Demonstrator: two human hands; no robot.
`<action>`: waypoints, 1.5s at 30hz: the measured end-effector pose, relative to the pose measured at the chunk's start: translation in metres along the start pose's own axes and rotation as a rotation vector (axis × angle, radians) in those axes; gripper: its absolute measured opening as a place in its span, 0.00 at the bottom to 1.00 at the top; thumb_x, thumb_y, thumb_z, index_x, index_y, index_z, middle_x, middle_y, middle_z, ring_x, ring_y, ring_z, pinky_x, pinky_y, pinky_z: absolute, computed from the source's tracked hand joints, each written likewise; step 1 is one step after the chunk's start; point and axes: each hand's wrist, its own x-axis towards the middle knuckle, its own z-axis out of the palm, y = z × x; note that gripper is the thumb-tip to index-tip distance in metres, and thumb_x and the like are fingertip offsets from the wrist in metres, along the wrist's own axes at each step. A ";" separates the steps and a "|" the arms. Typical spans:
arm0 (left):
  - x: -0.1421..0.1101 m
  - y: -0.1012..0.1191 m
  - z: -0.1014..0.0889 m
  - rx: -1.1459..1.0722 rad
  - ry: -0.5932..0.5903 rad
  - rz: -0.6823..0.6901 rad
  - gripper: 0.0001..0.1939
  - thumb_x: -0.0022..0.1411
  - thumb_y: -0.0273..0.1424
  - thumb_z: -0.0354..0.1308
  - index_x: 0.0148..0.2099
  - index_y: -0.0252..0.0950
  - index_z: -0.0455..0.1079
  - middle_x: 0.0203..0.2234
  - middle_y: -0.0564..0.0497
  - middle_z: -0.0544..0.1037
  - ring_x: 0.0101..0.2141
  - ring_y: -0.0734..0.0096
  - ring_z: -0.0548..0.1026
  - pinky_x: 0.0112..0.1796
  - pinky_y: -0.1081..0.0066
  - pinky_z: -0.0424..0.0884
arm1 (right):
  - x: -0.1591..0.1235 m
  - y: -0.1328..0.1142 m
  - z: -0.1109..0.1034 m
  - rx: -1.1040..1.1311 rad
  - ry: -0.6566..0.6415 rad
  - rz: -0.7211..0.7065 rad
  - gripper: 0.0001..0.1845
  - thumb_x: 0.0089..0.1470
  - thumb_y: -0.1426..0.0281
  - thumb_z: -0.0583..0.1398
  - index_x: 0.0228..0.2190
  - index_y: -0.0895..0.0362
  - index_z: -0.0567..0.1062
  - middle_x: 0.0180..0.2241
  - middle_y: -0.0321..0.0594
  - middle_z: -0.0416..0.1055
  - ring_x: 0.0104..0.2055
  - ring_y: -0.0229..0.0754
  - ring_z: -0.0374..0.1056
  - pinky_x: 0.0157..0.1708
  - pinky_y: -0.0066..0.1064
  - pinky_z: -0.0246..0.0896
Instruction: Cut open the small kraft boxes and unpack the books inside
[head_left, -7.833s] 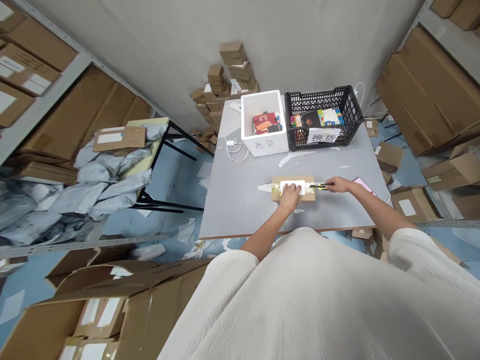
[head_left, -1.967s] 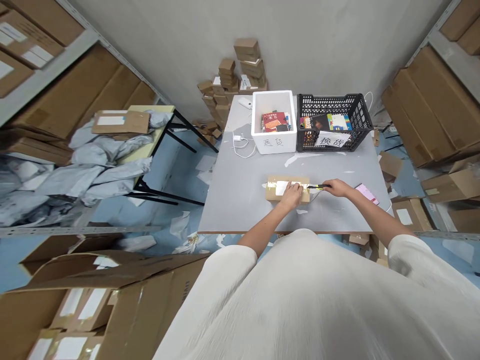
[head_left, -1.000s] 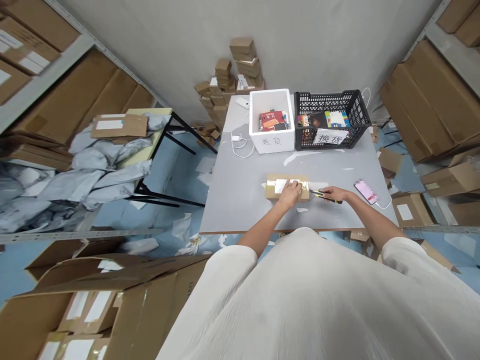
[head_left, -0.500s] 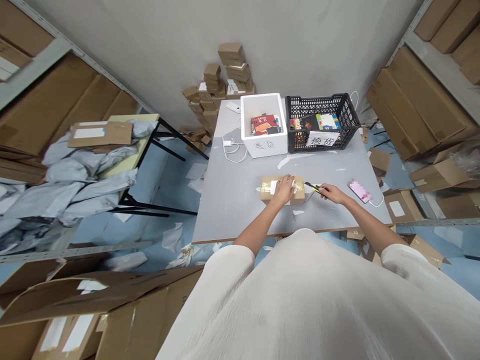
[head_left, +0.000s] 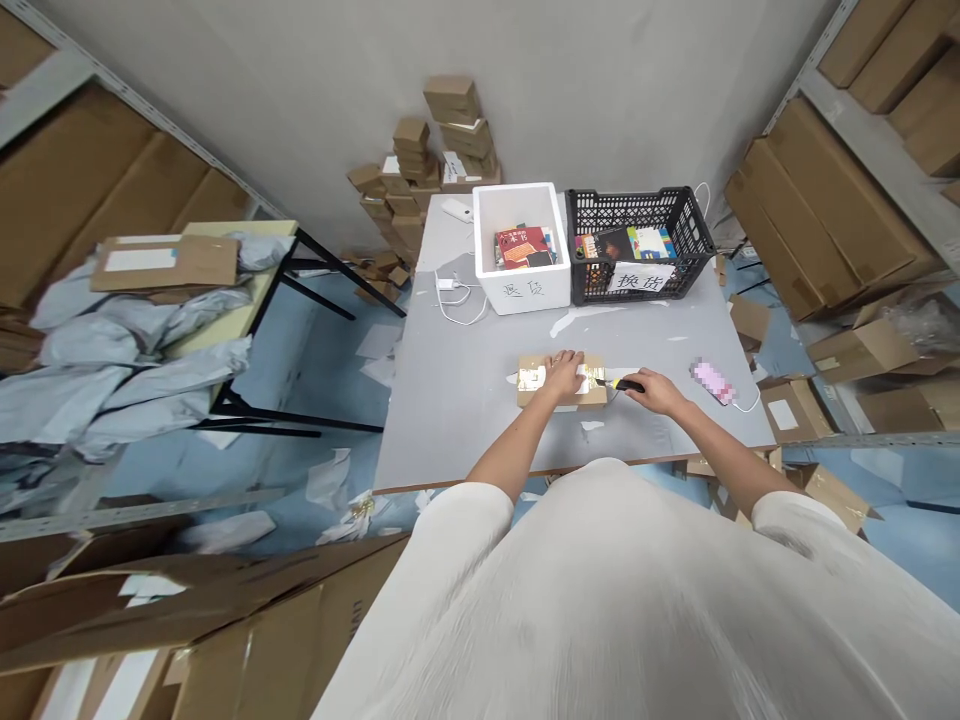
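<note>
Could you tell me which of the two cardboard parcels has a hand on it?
The shiny-taped parcel on the grey table, under the left hand; the other parcel lies untouched on the yellow side table.

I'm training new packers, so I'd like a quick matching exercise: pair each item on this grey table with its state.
Items:
1. Yellow-and-black utility knife
2. Flat cardboard parcel
3. White foam box
4. Black plastic crate

States:
A. Has a white paper sign on its front
B. Gripped in the right hand
C. Pressed under the left hand
D. Has characters written directly on its front

Right pairs: 1-B, 2-C, 3-D, 4-A.
</note>
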 end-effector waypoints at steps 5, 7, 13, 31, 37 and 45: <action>-0.004 0.003 0.010 0.033 0.055 0.035 0.33 0.71 0.29 0.57 0.76 0.43 0.60 0.73 0.36 0.67 0.76 0.45 0.58 0.73 0.36 0.50 | -0.001 -0.001 0.002 0.010 -0.004 0.020 0.21 0.72 0.61 0.63 0.62 0.48 0.82 0.54 0.46 0.80 0.55 0.52 0.77 0.53 0.36 0.69; -0.004 0.004 0.012 0.049 0.063 0.058 0.36 0.69 0.30 0.60 0.77 0.43 0.60 0.73 0.34 0.66 0.76 0.41 0.58 0.72 0.31 0.48 | -0.001 -0.001 0.004 0.028 0.008 0.021 0.21 0.72 0.60 0.63 0.62 0.47 0.83 0.53 0.47 0.80 0.55 0.52 0.77 0.54 0.37 0.70; -0.013 0.004 0.022 0.021 0.169 0.095 0.37 0.72 0.32 0.56 0.81 0.39 0.56 0.73 0.32 0.67 0.75 0.39 0.61 0.75 0.30 0.44 | -0.001 -0.001 0.015 0.091 0.072 0.029 0.21 0.70 0.59 0.64 0.61 0.45 0.83 0.52 0.47 0.81 0.53 0.54 0.76 0.54 0.40 0.72; -0.025 0.002 0.035 -0.004 0.238 0.072 0.33 0.81 0.38 0.40 0.82 0.36 0.56 0.78 0.36 0.62 0.79 0.46 0.55 0.77 0.35 0.40 | -0.002 0.000 0.041 0.248 0.155 0.057 0.24 0.71 0.57 0.60 0.62 0.48 0.80 0.55 0.48 0.80 0.58 0.55 0.75 0.60 0.46 0.72; -0.027 0.000 0.037 -0.011 0.243 0.074 0.34 0.80 0.38 0.42 0.83 0.38 0.54 0.78 0.37 0.63 0.79 0.49 0.57 0.77 0.39 0.42 | -0.001 0.035 0.022 0.277 0.290 0.170 0.25 0.69 0.57 0.60 0.61 0.51 0.80 0.55 0.52 0.79 0.58 0.60 0.75 0.61 0.50 0.71; -0.031 -0.003 0.032 -0.032 0.205 0.079 0.38 0.75 0.36 0.50 0.83 0.35 0.53 0.80 0.36 0.57 0.81 0.48 0.51 0.78 0.39 0.40 | -0.003 0.049 0.026 0.389 0.323 0.336 0.23 0.64 0.56 0.61 0.53 0.55 0.82 0.52 0.52 0.80 0.57 0.58 0.75 0.61 0.51 0.70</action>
